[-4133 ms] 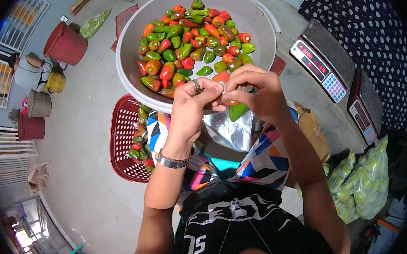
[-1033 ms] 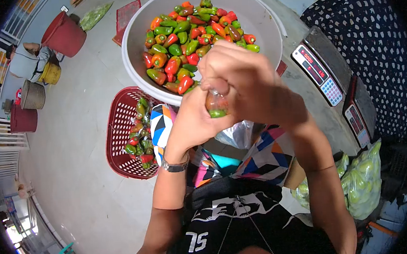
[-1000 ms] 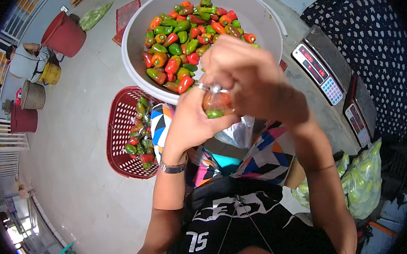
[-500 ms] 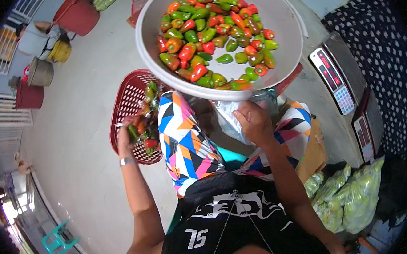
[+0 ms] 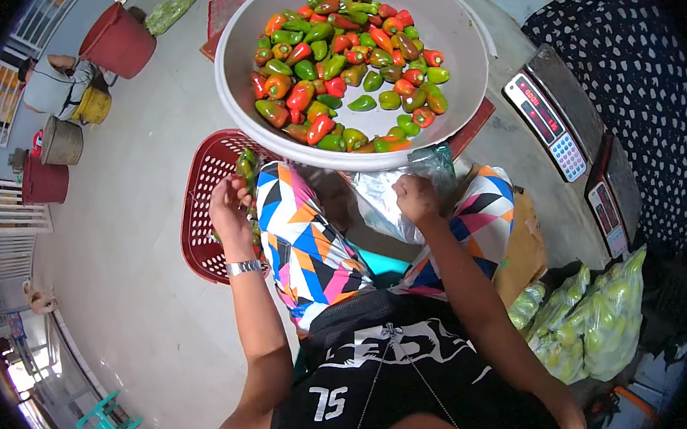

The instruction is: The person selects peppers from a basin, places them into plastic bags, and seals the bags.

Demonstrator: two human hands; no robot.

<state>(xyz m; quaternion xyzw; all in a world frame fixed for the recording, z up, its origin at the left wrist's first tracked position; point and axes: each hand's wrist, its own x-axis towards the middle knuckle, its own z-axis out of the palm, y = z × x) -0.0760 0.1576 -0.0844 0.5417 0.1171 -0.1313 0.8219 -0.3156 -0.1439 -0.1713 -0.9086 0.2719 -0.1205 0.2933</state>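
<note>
My left hand (image 5: 231, 205) is over the red perforated basket (image 5: 193, 233), its fingers loosely bent and apart, with nothing visible in them. Peppers (image 5: 246, 167) in the basket show past the hand; some are hidden behind it and my knee. Between my knees, my right hand (image 5: 418, 199) is closed on the clear plastic bags (image 5: 379, 204). Just beyond both hands stands a wide grey basin (image 5: 231, 87) holding many red, green and brownish peppers (image 5: 349, 63).
Two digital scales (image 5: 544, 125) stand at the right. Filled bags of green produce (image 5: 610, 331) lie at lower right by a cardboard piece (image 5: 525, 242). Red tubs (image 5: 118, 40) and buckets line the far left wall. A teal stool (image 5: 107, 422) stands at lower left.
My left hand has risen and turned inward over the basket, its fingers coming off the bagged peppers. My right hand stays at the plastic bags, shifted slightly left in view.
</note>
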